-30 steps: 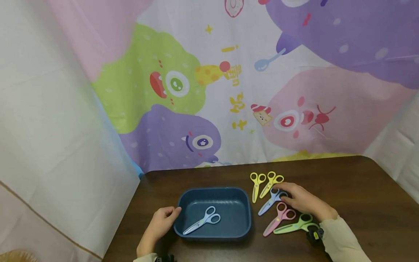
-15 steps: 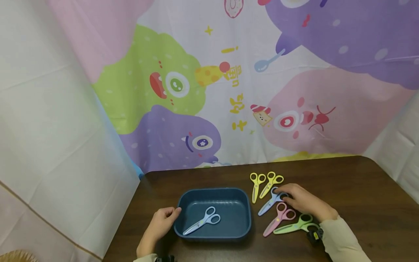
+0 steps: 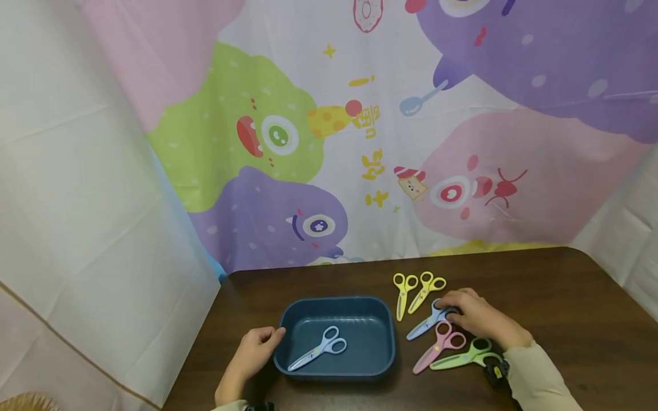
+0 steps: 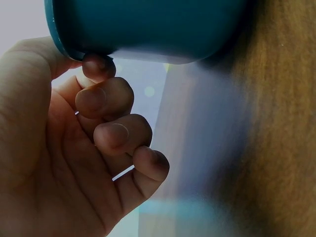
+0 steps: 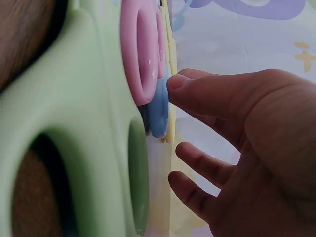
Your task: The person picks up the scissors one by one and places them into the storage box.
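Observation:
In the head view, my left hand [image 3: 253,353] is at the left end of a dark blue plastic box [image 3: 382,365]. Its thumb and index finger pinch the box rim, seen as a teal wall [image 4: 148,29] in the left wrist view, while the other fingers curl below. Light blue scissors [image 3: 319,349] lie inside the box. My right hand [image 3: 478,314] pinches the handles of a second pair of blue scissors [image 3: 424,327] on the table. In the right wrist view, thumb and index finger meet at the blue handle [image 5: 159,106], partly hidden behind a pink one.
Two yellow scissors [image 3: 402,297] lie beyond the blue pair. Pink scissors [image 3: 437,351] sit just in front of it, and green scissors [image 3: 462,358] lie by the right wrist. All rest on the dark wooden table [image 3: 555,297], before a cartoon-printed cloth [image 3: 380,228].
My right hand has shifted slightly right, and the handles of the blue scissors have moved with it, closer to the pink pair. My left hand and the box have stayed in place.

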The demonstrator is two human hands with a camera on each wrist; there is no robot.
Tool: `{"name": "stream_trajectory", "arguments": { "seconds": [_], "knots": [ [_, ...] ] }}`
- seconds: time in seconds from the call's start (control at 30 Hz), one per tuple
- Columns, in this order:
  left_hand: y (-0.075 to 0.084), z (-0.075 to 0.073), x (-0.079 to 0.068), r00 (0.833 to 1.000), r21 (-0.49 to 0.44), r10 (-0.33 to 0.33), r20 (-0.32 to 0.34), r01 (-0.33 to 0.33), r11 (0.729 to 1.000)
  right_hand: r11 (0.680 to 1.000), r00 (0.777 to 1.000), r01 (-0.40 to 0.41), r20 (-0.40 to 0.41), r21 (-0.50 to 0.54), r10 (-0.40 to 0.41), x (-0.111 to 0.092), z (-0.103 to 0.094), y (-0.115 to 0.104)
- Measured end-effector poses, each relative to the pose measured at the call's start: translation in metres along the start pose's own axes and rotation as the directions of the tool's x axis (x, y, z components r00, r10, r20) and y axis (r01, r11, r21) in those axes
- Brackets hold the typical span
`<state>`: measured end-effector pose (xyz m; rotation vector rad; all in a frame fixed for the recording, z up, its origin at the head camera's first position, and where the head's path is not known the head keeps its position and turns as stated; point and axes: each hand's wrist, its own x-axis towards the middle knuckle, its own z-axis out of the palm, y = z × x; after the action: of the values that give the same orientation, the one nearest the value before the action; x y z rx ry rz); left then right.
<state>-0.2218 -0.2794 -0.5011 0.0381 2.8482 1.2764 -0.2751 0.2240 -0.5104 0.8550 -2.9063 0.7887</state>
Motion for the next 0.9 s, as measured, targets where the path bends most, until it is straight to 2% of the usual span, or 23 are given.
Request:
{"name": "stream_trajectory", "arguments": {
  "seconds": [0.23, 0.5, 0.77, 0.9],
  "knots": [
    [-0.0014, 0.0004, 0.0002, 1.000, 0.005, 0.001, -0.002, -0.001, 1.000, 1.000, 1.000, -0.003, 0.009, -0.025, 0.003, 0.0009, 0.0001, 0.0015],
    [-0.0008, 0.0008, -0.0009, 1.000, 0.002, 0.010, -0.010, -0.010, 1.000, 0.994, 0.994, 0.093, -0.052, -0.063, -0.096, 0.0012, 0.0028, 0.0024],
    [0.0004, 0.0010, -0.0007, 1.000, -0.003, -0.008, -0.005, 0.008, 1.000, 0.993, 0.992, 0.113, -0.060, -0.031, -0.115, 0.0014, 0.0038, 0.0050],
    [0.0010, 0.0008, -0.0007, 1.000, -0.003, -0.015, 0.000, 0.015, 1.000, 0.997, 0.996, 0.081, -0.025, -0.003, -0.081, 0.0018, 0.0035, 0.0060]
  ]
}}
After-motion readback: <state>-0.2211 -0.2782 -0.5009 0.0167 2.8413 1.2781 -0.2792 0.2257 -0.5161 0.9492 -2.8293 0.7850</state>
